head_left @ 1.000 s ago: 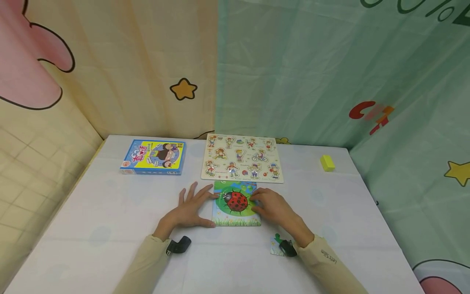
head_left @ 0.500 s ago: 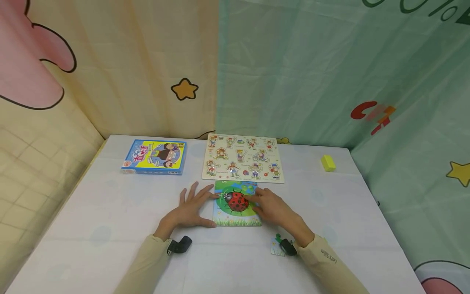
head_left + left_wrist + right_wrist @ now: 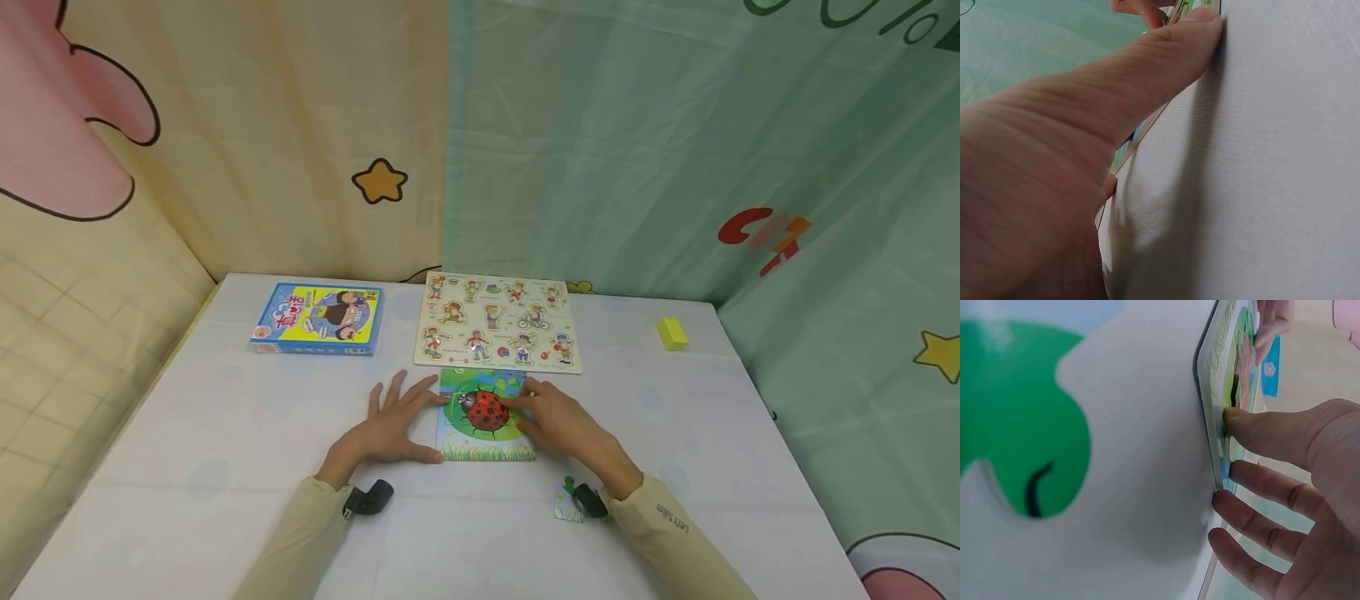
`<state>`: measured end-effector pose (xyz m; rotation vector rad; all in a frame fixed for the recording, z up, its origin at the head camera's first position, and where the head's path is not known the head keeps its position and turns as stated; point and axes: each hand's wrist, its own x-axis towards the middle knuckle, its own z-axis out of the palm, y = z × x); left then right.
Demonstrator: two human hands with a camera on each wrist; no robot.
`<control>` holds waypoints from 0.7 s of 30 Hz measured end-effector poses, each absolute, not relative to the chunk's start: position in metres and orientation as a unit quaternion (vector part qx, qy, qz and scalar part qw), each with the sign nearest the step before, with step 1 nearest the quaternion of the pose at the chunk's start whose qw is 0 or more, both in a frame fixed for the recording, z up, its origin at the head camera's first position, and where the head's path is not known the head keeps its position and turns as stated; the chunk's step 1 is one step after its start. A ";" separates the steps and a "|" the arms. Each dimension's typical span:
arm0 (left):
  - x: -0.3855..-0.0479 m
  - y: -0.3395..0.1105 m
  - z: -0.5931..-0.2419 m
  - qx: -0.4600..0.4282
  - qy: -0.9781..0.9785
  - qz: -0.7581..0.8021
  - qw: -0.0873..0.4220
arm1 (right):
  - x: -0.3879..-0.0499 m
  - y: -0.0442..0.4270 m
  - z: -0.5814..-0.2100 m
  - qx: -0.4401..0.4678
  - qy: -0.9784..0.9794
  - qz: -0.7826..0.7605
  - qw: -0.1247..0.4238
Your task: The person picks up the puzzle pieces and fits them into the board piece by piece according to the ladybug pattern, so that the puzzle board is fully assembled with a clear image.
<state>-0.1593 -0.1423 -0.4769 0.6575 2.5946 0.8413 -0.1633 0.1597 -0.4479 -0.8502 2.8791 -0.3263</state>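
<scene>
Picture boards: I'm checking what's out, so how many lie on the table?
2: the ladybug board, with the left hand and right hand at its sides, and the figure board just beyond it. No others show, and nothing suggests a hidden one.

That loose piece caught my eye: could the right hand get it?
Probably yes: the right hand touches the ladybug puzzle, but drawing back over bare table should bring it to the loose piece.

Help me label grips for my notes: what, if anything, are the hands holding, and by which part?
Nothing is plainly gripped: the left hand touches the ladybug jigsaw puzzle along its left edge; the right hand touches its right side.
</scene>
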 end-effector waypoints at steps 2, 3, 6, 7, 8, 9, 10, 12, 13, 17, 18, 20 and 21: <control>-0.159 -0.142 -0.477 0.231 0.912 0.296 0.167 | -0.164 0.159 -0.448 -0.279 0.952 -0.109 0.062; -0.159 -0.142 -0.477 0.231 0.912 0.296 0.166 | -0.165 0.159 -0.448 -0.276 0.953 -0.109 0.064; -0.160 -0.142 -0.478 0.231 0.913 0.293 0.167 | -0.166 0.157 -0.448 -0.267 0.955 -0.112 0.068; -0.160 -0.142 -0.479 0.231 0.913 0.291 0.169 | -0.166 0.157 -0.448 -0.264 0.955 -0.114 0.068; -0.160 -0.142 -0.479 0.232 0.912 0.292 0.167 | -0.166 0.156 -0.448 -0.260 0.956 -0.117 0.069; -0.160 -0.142 -0.479 0.233 0.912 0.294 0.166 | -0.166 0.156 -0.448 -0.257 0.956 -0.121 0.069; -0.160 -0.142 -0.479 0.234 0.912 0.295 0.165 | -0.166 0.156 -0.448 -0.256 0.956 -0.125 0.069; -0.159 -0.141 -0.478 0.234 0.910 0.299 0.164 | -0.165 0.156 -0.448 -0.260 0.955 -0.128 0.068; -0.159 -0.141 -0.477 0.234 0.910 0.301 0.164 | -0.164 0.157 -0.448 -0.265 0.953 -0.128 0.069; -0.159 -0.141 -0.476 0.234 0.909 0.303 0.164 | -0.162 0.164 -0.447 -0.300 0.945 -0.111 0.074; -0.159 -0.141 -0.476 0.234 0.909 0.303 0.164 | -0.161 0.167 -0.446 -0.309 0.941 -0.111 0.081; -0.159 -0.141 -0.477 0.233 0.909 0.304 0.164 | -0.160 0.174 -0.445 -0.317 0.934 -0.128 0.099; -0.159 -0.140 -0.477 0.233 0.909 0.304 0.164 | -0.161 0.177 -0.444 -0.319 0.931 -0.144 0.106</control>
